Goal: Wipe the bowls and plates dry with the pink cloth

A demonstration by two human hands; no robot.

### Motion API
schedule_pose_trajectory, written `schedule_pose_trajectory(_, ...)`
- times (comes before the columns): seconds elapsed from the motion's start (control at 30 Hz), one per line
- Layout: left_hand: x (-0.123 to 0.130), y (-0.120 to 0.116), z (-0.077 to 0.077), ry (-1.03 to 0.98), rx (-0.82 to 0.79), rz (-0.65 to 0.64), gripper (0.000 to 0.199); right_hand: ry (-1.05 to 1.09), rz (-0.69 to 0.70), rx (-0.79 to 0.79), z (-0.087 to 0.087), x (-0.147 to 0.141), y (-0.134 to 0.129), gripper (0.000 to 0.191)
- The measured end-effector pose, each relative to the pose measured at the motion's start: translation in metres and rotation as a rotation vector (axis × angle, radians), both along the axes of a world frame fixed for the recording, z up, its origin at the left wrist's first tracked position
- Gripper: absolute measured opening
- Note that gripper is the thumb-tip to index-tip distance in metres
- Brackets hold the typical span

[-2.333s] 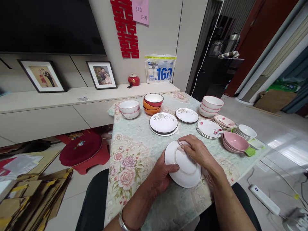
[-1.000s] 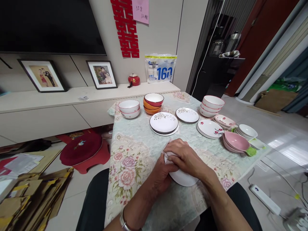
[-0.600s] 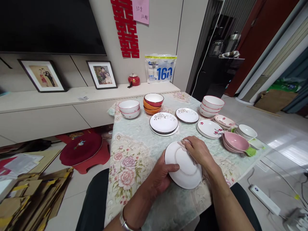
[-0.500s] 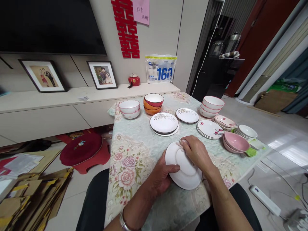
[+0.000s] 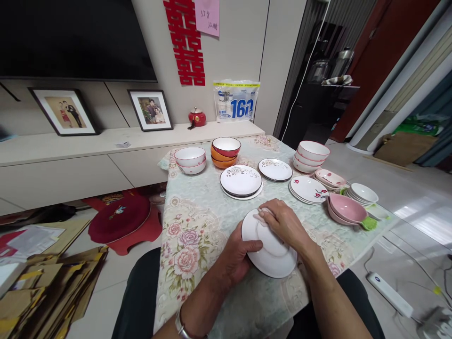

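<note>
An upside-down white plate (image 5: 271, 256) is tilted above the near part of the table, its round foot ring facing me. My left hand (image 5: 243, 254) grips its left edge, thumb lying on the underside and fingers beneath. My right hand (image 5: 282, 221) is curled over the far upper rim, fingertips pressed on the underside. A pale pinkish patch shows beside those fingers; whether it is a thin cloth or a reflection I cannot tell. Beyond the hands lie flower-patterned plates (image 5: 241, 180) with dark rims, stacked, and another such stack (image 5: 275, 169) to the right.
Stacked white bowls (image 5: 190, 160) and red and orange bowls (image 5: 224, 153) stand at the back left. Along the right are white bowls (image 5: 309, 160), red-flowered plates (image 5: 307, 189), pink dishes (image 5: 348, 208) and small white bowls (image 5: 362, 192). A floral tablecloth (image 5: 190, 245) covers the table.
My right hand has slid slightly left along the plate's upper rim. The left hand and the plate have barely moved.
</note>
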State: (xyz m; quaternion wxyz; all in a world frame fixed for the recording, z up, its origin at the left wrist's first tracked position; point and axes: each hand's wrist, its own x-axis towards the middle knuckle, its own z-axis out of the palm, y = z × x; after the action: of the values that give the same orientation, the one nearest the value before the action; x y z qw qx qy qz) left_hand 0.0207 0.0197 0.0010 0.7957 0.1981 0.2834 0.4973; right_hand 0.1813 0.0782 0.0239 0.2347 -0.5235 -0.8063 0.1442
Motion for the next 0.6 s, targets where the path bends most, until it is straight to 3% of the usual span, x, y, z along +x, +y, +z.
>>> schedule_pose_trajectory(0.13,0.0,0.002,-0.002,0.024,-0.058,0.092,0.072,-0.071,-0.135,-0.103,-0.01,0.021,0.008,0.022)
schedule_pose_trajectory(0.3,0.001,0.002,0.001,0.036,-0.039,0.107,0.078,-0.062,-0.157,-0.056,-0.014,0.024,0.009,0.02)
schedule_pose_trajectory(0.43,0.001,0.001,0.002,0.051,-0.056,0.091,0.077,0.012,-0.06,0.029,-0.012,0.008,0.005,0.018)
schedule_pose_trajectory(0.6,0.0,0.0,0.001,0.042,-0.051,0.054,0.074,0.077,0.232,0.082,0.002,-0.014,-0.007,0.018)
